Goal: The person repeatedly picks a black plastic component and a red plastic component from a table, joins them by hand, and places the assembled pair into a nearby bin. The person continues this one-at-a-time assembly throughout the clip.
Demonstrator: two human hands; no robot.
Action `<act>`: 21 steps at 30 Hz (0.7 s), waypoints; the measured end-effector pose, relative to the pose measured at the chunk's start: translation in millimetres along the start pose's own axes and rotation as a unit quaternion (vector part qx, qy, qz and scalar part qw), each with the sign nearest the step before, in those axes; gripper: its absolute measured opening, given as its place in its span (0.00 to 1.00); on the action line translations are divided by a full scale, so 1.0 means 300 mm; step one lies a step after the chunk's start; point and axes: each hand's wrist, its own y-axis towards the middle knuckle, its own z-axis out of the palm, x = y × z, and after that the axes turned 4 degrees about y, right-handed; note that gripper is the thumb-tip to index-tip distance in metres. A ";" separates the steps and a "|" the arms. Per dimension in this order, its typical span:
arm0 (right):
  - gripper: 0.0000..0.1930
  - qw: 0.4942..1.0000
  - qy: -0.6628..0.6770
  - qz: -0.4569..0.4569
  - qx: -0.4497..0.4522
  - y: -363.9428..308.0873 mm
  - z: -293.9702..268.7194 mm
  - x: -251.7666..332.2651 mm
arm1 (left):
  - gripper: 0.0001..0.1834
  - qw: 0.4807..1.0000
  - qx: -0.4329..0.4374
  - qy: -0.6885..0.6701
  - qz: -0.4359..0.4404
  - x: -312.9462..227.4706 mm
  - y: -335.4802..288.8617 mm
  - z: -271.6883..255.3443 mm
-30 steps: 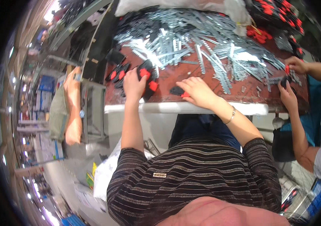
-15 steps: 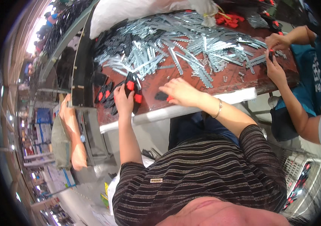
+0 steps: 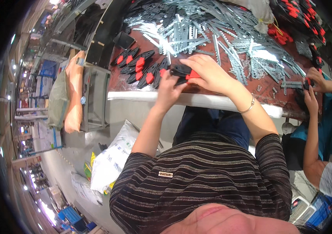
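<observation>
My right hand (image 3: 212,75) is closed round the red end of a black-and-red plastic piece (image 3: 180,71), just above the table's near edge. At the piece's black end, my left hand (image 3: 168,93) has its thumb and fingers closed on it. The fingers partly cover the piece, so its full shape is hidden. Several similar black pieces with red parts (image 3: 147,75) lie side by side left of my left hand. Beyond both hands spreads a heap of notched metal strips (image 3: 191,37).
A padded white edge (image 3: 142,96) runs along the red table (image 3: 115,80). A co-worker's hands (image 3: 313,89) hold a small dark piece at the right. Red parts (image 3: 279,35) lie at the back right. A white sack (image 3: 113,158) stands on the floor at left.
My left hand has moved right, from the row of black-and-red pieces to the piece at my right hand. Both hands now meet at it. The view has shifted, too.
</observation>
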 end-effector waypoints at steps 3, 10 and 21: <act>0.32 0.991 0.049 0.048 0.113 -0.019 0.013 -0.039 | 0.20 0.999 0.030 -0.041 -0.005 -0.005 -0.019 0.046; 0.38 0.986 0.017 0.055 0.155 -0.042 0.051 -0.050 | 0.19 0.997 0.056 0.053 -0.024 0.000 -0.021 -0.019; 0.33 0.984 -0.068 0.083 0.139 -0.034 0.086 -0.042 | 0.21 0.948 -0.051 0.269 -0.164 0.092 -0.069 -0.149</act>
